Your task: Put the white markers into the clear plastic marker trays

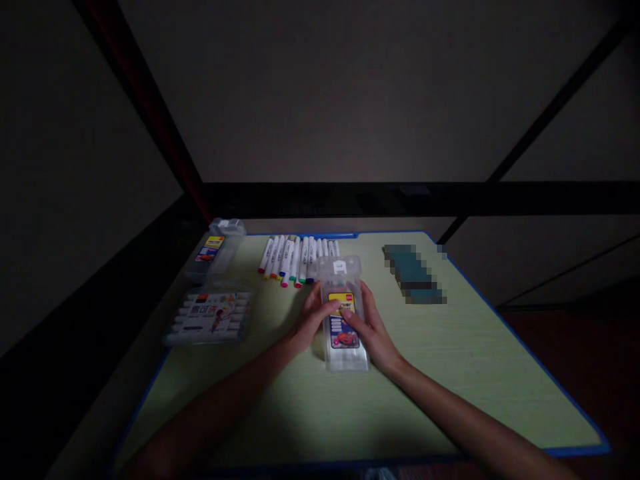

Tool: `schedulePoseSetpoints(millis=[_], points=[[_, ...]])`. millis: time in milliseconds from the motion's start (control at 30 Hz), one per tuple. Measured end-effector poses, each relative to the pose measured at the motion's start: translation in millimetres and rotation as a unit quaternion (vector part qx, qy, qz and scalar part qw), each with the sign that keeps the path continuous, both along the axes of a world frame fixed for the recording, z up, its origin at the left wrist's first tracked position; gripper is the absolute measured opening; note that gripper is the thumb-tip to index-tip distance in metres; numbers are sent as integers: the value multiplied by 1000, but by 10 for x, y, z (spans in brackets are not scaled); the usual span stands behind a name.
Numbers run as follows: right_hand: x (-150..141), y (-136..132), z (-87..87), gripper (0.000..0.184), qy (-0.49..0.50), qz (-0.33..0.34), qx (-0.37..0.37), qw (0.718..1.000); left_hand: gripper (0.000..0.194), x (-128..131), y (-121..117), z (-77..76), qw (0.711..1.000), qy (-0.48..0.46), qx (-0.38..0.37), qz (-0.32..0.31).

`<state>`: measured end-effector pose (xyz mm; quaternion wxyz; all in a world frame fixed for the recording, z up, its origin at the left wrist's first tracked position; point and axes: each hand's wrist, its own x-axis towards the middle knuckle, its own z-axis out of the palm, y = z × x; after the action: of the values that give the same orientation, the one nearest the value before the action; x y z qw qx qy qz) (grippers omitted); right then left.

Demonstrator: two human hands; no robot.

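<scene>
Between my two hands is a clear plastic marker case (347,357) with a yellow and blue label, its lid (339,268) tipped open at the far end. My left hand (311,320) grips the left side, thumb on the label. On the right side my right hand (373,327) holds it the same way, its thumb also across the label. No markers show inside the case. Just beyond it, several white markers (287,257) with coloured ends lie side by side, the case lid overlapping some of them from my viewpoint.
At the table's left stands another clear case (220,260) with a similar label and a raised lid. In front of it lies a closed clear case full of markers (210,317). A blurred teal object (413,270) rests at the right. The pale table (450,400) has a blue edge.
</scene>
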<state>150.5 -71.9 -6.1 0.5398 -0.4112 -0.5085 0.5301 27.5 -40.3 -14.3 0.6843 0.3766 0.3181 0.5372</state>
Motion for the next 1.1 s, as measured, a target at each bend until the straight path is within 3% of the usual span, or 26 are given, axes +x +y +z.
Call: schedulePoseSetpoints(millis=[167,367,533,633,700,867,1100], points=[[24,-7,4,59,-20,-4,10,1000,48,-5,-29,24,1000,0,20,-23],[12,-45,90,59,-5,10,-27,1000,91,-13,-48,64,1000,-17,18,-19],[138,64,93,69,-34,-10,-59,998,88,-38,-47,33,998,-4,29,-53],[316,204,103,78,-157,-68,-11,985,85,-46,-57,35,997,-2,21,-76],[432,286,131,70,-212,-102,42,971,85,-44,-64,52,997,-5,21,-81],[564,368,204,46,-172,-92,146,970,89,-24,-92,97,994,5,25,-104],[494,303,219,33,-232,-59,224,945,98,14,-168,161,989,26,5,-146]])
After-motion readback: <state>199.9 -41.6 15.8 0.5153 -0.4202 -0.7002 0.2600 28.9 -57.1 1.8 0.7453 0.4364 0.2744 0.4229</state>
